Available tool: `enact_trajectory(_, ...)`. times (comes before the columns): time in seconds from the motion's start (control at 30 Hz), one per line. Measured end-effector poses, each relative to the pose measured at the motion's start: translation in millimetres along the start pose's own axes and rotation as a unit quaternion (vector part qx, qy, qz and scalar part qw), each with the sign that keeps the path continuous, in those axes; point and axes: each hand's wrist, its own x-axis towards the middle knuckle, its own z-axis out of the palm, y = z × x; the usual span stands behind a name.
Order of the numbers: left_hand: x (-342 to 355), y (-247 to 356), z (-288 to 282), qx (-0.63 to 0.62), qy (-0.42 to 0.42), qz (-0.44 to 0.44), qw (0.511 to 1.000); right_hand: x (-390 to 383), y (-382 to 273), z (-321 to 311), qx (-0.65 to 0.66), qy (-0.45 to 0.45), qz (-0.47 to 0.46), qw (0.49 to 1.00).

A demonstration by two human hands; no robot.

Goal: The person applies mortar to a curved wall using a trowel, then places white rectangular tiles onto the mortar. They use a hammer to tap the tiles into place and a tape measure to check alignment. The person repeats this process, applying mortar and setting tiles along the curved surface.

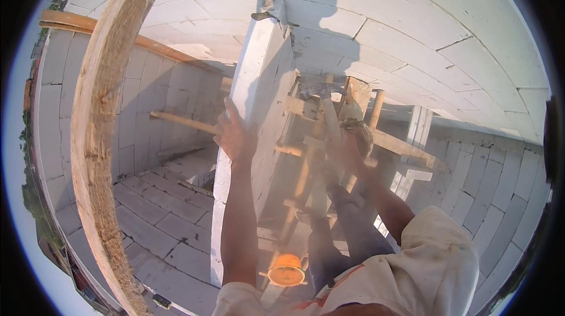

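Note:
My left hand (236,133) rests on the edge of a narrow white block wall (254,72), its fingers spread over the top. To the right of that wall, my right hand (346,150) is wrapped round the handle of a hammer (332,119). The hammer's head is raised beyond the hand, close to the wooden framing. At the far end, the narrow wall meets a larger white block wall (406,33), with rough grey mortar at the joint.
A thick wooden beam (97,145) curves up the left side. Wooden poles and planks (406,148) form a scaffold around my legs. An orange bucket (286,271) sits low in the middle. A wooden pole (183,122) sticks out left of the narrow wall.

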Motion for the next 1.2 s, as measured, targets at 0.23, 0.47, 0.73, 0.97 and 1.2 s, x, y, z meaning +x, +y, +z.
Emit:
enact_trajectory(0.23,-0.4,-1.5,3.0,0.011,0.015,0.011,1.000,-28.8,108.5,43.7,0.387,0.039,0.120,0.913)
enact_trajectory(0.47,-0.4,2.5,4.5,0.025,0.026,0.014,0.999,121.4,-87.5,56.7,0.408,0.075,-0.059,0.908)
enact_trajectory(0.73,-0.4,-2.7,6.0,0.027,0.028,0.019,0.999,175.7,-158.7,62.7,0.393,0.015,-0.101,0.914)
enact_trajectory(0.97,1.4,-5.1,7.6,0.006,0.015,0.015,1.000,184.6,-154.7,71.6,0.394,0.072,-0.077,0.913)
enact_trajectory(1.2,1.0,0.2,-1.9,-0.012,-0.001,0.010,1.000,188.1,-152.8,63.0,0.370,0.047,-0.074,0.925)
